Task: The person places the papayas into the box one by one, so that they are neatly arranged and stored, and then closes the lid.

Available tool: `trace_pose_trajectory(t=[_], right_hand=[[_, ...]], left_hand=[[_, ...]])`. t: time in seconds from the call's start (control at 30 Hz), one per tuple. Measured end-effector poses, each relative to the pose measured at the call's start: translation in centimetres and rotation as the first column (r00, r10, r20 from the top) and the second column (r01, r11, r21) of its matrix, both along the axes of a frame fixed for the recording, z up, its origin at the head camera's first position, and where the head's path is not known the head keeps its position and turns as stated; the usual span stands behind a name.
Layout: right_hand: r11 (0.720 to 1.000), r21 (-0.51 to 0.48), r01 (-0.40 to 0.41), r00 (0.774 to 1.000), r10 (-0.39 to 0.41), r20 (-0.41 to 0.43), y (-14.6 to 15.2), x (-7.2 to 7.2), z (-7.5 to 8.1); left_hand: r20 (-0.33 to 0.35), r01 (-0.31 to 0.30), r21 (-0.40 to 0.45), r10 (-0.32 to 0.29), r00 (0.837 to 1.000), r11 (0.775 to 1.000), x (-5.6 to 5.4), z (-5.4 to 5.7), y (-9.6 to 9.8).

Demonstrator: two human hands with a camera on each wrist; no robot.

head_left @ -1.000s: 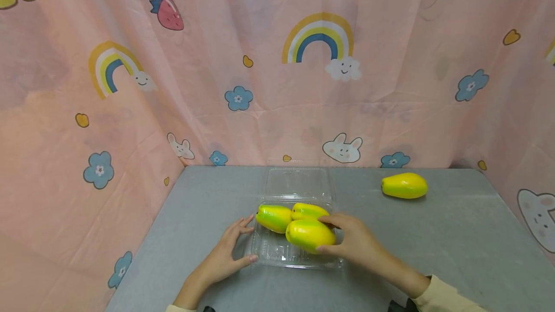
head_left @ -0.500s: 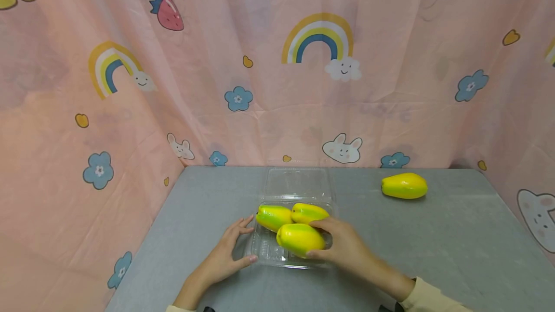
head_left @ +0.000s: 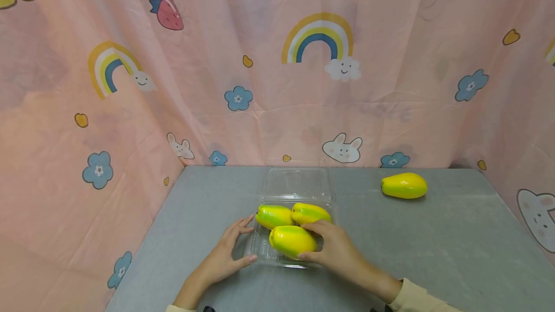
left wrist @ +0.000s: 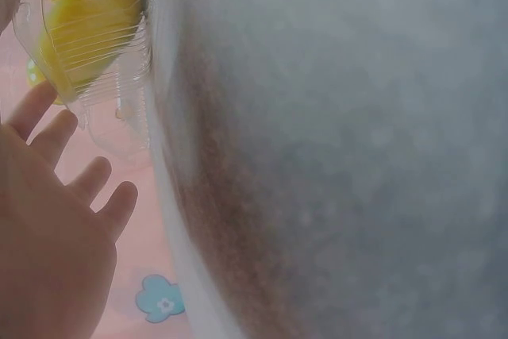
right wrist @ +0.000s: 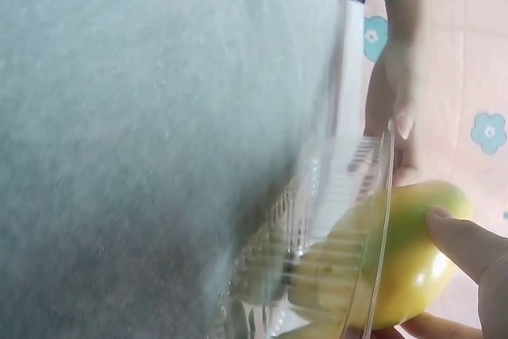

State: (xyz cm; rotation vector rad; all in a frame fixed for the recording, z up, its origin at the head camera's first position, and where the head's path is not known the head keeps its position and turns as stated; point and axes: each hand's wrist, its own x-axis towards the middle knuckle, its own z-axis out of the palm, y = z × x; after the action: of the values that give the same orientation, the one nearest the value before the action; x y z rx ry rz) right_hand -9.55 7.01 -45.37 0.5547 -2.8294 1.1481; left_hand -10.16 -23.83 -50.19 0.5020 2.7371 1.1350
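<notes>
The front fruit [head_left: 290, 241] is crosswise over the near part of the clear box [head_left: 265, 255], its long axis pointing toward the left hand [head_left: 223, 252]. The right hand [head_left: 338, 250] is nearer, thumb and fingers holding the fruit's right end; the left hand's grip is wide at the box's left edge, holding nothing.
</notes>
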Motion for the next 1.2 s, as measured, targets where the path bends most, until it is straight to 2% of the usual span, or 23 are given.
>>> trace_pose_trajectory(t=[0.47, 1.2], right_hand=[[1.000, -0.021, 0.010, 0.999, -0.009, 0.040, -1.7, 0.0, -0.6], [1.000, -0.005, 0.012, 0.996, -0.012, -0.085, -3.6, 0.0, -2.0]], left_hand=[[0.006, -0.006, 0.003, 0.006, 1.000, 1.000, 0.1, 0.1, 0.0], [0.013, -0.008, -0.004, 0.008, 1.000, 1.000, 0.1, 0.2, 0.0]])
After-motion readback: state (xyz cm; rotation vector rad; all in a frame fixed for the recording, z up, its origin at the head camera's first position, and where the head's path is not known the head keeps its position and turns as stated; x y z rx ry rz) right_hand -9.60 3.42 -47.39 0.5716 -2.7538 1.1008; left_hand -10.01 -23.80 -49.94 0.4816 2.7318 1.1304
